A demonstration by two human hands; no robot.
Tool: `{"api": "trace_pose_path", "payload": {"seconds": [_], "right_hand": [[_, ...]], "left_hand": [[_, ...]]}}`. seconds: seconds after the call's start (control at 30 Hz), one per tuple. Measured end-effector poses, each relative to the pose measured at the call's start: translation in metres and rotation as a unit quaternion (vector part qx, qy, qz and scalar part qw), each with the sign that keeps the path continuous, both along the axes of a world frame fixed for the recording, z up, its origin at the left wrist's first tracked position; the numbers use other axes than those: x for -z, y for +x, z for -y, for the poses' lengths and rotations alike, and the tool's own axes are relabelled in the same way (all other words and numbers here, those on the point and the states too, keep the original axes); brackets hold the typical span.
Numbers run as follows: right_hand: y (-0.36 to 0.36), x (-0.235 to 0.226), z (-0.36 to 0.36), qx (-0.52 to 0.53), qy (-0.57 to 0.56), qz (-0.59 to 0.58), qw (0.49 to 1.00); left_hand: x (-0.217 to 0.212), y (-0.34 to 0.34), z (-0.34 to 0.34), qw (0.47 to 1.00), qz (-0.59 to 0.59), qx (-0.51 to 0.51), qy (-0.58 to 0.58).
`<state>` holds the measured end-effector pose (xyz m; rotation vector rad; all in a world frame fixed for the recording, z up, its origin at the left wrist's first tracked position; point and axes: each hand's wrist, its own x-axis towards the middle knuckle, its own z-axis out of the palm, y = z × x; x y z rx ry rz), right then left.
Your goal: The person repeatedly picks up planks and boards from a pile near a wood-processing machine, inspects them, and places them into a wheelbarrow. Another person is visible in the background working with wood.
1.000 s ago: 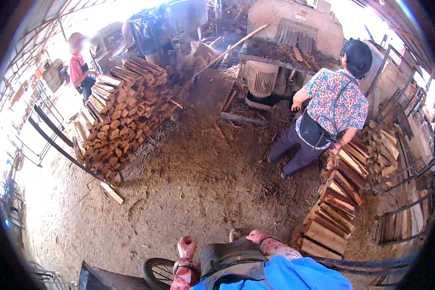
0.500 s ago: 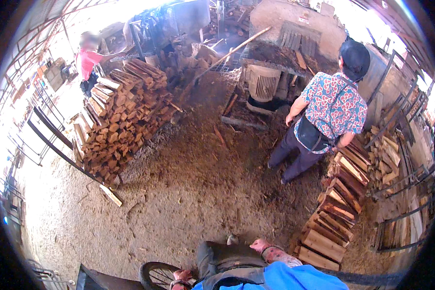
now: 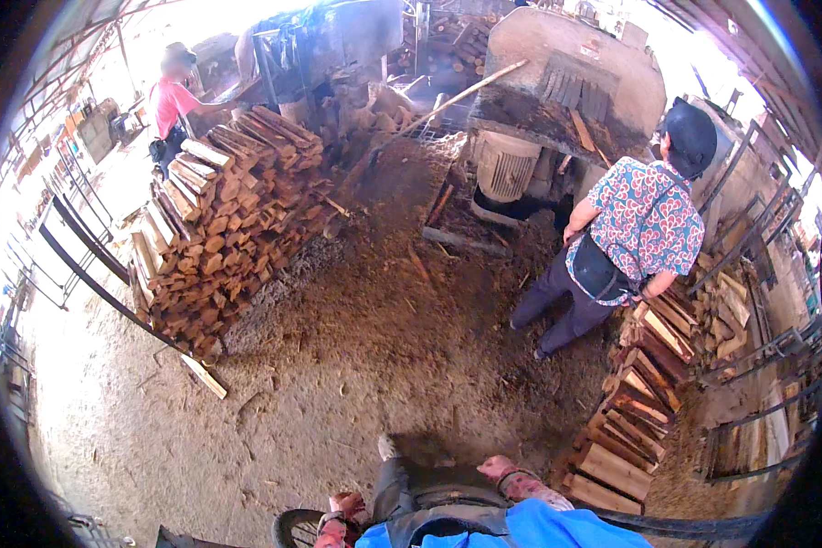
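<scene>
My right hand (image 3: pixel 498 468) is held out low in front of me, fingers curled into a fist. Whatever it holds, if anything, is hidden. My left hand (image 3: pixel 347 504) is also curled, just above and beside a spoked wheel (image 3: pixel 294 528) with a dark tyre at the lower edge. What lies inside its fingers does not show. Reddish patterned sleeves cover both forearms, beside my blue top (image 3: pixel 539 528). Between the hands are my dark trouser leg (image 3: pixel 393 489), a shoe (image 3: pixel 388 447) and a dark curved shape like another tyre (image 3: pixel 457 494).
A tall stack of split firewood (image 3: pixel 224 242) stands left, a long row of firewood (image 3: pixel 626 425) right. One co-worker in a patterned shirt (image 3: pixel 644 215) stands by a large machine (image 3: pixel 566 87); another in a pink shirt (image 3: pixel 168 108) is far left. A loose stick (image 3: pixel 204 376) lies on the dirt floor.
Both my hands have shifted slightly up in the picture. A different foot shows forward, now nearer my left hand. The view has tilted a little; the co-worker at right appears slightly lower and farther right.
</scene>
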<state>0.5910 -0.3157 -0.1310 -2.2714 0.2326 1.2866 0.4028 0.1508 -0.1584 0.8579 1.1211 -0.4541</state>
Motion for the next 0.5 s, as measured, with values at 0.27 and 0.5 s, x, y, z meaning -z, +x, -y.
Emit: {"api": "trace_pose_path", "payload": {"seconds": [0.27,0.5], "right_hand": [[0.047,-0.025,-0.086,0.046,0.029,0.039,0.998],[0.061,-0.032,-0.125,0.039,0.008,0.102,0.994]], "left_hand": [[-0.006,0.064,-0.049,0.995,-0.007,0.06,0.082],[0.038,0.061,-0.122,0.939,0.172,0.075,-0.289]]}}
